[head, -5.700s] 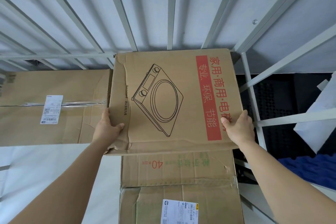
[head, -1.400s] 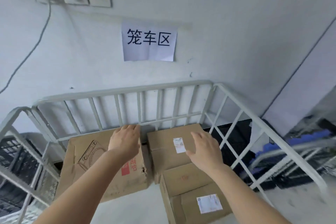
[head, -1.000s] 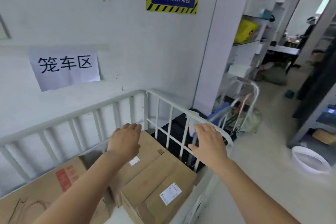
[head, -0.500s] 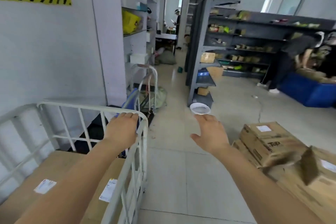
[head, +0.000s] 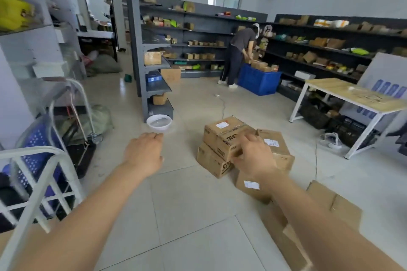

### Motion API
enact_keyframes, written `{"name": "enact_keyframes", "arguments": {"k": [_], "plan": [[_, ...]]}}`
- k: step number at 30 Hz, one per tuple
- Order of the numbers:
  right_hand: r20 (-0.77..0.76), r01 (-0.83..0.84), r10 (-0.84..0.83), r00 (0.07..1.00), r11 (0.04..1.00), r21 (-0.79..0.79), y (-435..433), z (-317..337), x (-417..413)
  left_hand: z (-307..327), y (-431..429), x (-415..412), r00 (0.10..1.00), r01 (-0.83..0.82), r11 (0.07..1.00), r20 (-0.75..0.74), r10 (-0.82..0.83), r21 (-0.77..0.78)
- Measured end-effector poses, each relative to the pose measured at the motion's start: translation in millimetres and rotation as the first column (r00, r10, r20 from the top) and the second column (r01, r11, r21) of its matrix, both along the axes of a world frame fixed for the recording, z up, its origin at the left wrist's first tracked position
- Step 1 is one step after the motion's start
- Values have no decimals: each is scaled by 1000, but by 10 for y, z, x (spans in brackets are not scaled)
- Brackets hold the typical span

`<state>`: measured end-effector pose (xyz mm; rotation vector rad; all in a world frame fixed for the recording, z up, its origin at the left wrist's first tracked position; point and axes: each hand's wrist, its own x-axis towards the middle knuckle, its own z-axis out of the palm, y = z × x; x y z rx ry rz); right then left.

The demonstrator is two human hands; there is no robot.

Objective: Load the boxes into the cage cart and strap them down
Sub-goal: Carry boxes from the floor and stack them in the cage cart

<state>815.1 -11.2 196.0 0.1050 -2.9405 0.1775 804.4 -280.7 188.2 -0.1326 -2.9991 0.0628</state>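
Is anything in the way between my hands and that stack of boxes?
Nothing visible: only bare floor lies between the left hand, the right hand and the stack of boxes. The white basin sits aside.

White basin beside shelving

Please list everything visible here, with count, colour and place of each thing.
cardboard boxes: at least five, brown, piled on the floor, centre right
cage cart: one, white bars, lower left edge
basin: one, white, on the floor, centre
crate: one, blue, on the far floor
table: one, wooden top, white legs, right
other person: one, dark clothes, bending over the crate
left hand: bare, fingers relaxed, over the floor
right hand: bare, empty, before the boxes
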Motion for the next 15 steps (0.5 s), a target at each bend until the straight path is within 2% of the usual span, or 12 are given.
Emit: {"name": "enact_keyframes", "arguments": {"k": [8,15], "plan": [[66,218,-220,973,975,35,1598,-130,320,-160,1594,-165,981,189,981,26,-191,51],[142,364,-369,919,929,60,2658,-371,474,-444,2768,-332,938,325,941,91,-334,100]]}}
